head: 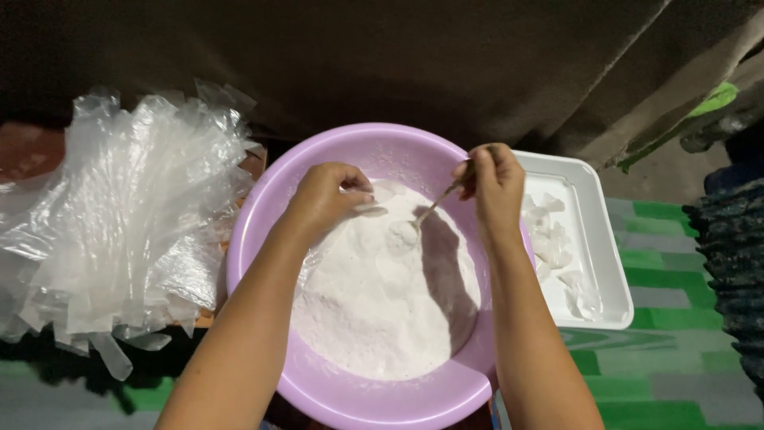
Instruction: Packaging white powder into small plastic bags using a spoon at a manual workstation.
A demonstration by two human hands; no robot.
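A purple plastic basin holds a mound of white powder. My right hand grips a thin metal spoon whose bowl carries powder just above the mound. My left hand pinches a small clear plastic bag at the basin's far side, its mouth beside the spoon tip. Both forearms reach over the basin from below.
A big heap of clear plastic bags lies left of the basin. A white rectangular tray on the right holds several small filled bags. A green and grey patterned mat covers the floor; dark cloth hangs behind.
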